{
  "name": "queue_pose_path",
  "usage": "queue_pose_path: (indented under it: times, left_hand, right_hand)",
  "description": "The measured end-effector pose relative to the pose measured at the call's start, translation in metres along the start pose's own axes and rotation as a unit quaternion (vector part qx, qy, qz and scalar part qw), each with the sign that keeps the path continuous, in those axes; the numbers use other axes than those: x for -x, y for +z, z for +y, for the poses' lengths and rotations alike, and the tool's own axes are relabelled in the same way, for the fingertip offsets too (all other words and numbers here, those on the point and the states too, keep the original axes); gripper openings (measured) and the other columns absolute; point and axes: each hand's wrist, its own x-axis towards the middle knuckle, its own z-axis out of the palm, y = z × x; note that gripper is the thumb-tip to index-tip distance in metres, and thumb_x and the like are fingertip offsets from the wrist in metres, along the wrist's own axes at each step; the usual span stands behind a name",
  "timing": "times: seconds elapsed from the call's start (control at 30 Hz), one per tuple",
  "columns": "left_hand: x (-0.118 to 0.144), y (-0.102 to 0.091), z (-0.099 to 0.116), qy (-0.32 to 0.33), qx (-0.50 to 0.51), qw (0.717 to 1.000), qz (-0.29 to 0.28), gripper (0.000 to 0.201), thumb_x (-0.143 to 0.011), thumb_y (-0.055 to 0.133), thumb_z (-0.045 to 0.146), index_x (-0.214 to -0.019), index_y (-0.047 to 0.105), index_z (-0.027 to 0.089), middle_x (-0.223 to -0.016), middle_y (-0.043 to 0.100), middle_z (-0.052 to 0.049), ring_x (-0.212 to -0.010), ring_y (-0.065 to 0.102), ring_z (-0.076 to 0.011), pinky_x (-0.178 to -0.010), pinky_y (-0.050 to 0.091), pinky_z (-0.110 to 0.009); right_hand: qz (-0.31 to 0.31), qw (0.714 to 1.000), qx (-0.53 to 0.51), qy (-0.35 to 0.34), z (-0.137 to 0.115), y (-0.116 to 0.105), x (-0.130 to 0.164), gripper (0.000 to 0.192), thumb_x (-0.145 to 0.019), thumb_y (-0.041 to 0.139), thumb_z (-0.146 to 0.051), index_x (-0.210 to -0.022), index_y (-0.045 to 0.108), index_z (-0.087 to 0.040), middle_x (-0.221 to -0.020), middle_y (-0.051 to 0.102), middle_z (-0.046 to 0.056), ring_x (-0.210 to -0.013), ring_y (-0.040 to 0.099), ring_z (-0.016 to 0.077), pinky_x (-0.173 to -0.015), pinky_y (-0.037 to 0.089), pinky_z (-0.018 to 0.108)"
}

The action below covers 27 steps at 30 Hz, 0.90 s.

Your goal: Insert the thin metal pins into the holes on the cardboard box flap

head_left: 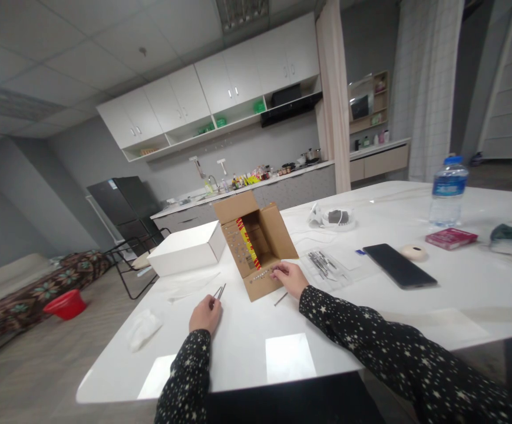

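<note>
An open cardboard box [277, 229] stands tilted on the table, with a red and yellow strip of tape [247, 242] along its edge. Small shiny pieces dot its left flap, and a row of them [261, 275] lies on the lower flap. My right hand [290, 277] is at that lower flap with its fingers pinched; what they hold, if anything, is too small to name. To the left of the box, my left hand [207, 313] rests on the table, closed around thin metal tweezers [220, 291] whose two prongs point up. A thin metal rod [281, 299] lies below my right hand.
A clear case of small metal tools [324, 265] lies right of the box. Farther right are a phone [397, 265], a pink box [451, 238] and a water bottle [448, 191]. A white box [187, 247] and crumpled tissue [144, 330] are on the left.
</note>
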Motion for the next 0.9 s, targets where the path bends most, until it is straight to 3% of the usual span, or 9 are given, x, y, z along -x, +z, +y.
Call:
queue_pose_path:
  times: [0.33,0.57,0.9]
  left_hand:
    - [0.0005,-0.0002,-0.0005,0.005,0.007,1.0,-0.003,0.021,-0.082,0.041,0.036,-0.074,0.055,0.022,-0.073,0.065,-0.003,-0.071,0.059,-0.0171,-0.062,0.037,-0.024]
    - [0.0005,0.0013,-0.0003,0.001,0.001,1.0,0.018,0.02,-0.082,0.042,0.033,-0.072,0.055,0.022,-0.072,0.065,-0.003,-0.07,0.059,-0.0166,-0.062,0.037,-0.023]
    - [0.0001,0.0001,-0.0003,0.001,0.007,1.0,0.002,0.021,-0.082,0.041,0.035,-0.075,0.056,0.022,-0.074,0.065,-0.004,-0.071,0.06,-0.0175,-0.062,0.037,-0.024]
  right_hand:
    - [0.029,0.994,0.095,-0.053,0.0013,-0.0065,-0.0028,0.023,-0.073,0.056,-0.028,-0.088,0.068,-0.014,-0.074,0.068,0.005,-0.065,0.062,0.0169,-0.065,0.051,0.031]
    - [0.037,0.995,0.076,-0.044,-0.005,-0.0043,-0.0013,0.023,-0.072,0.055,-0.027,-0.087,0.068,-0.014,-0.069,0.067,0.004,-0.06,0.06,0.0154,-0.061,0.051,0.029]
    - [0.013,0.999,0.032,-0.026,0.0011,-0.0032,-0.0024,0.024,-0.071,0.06,-0.028,-0.089,0.067,-0.014,-0.073,0.069,0.005,-0.062,0.064,0.0158,-0.066,0.054,0.031]
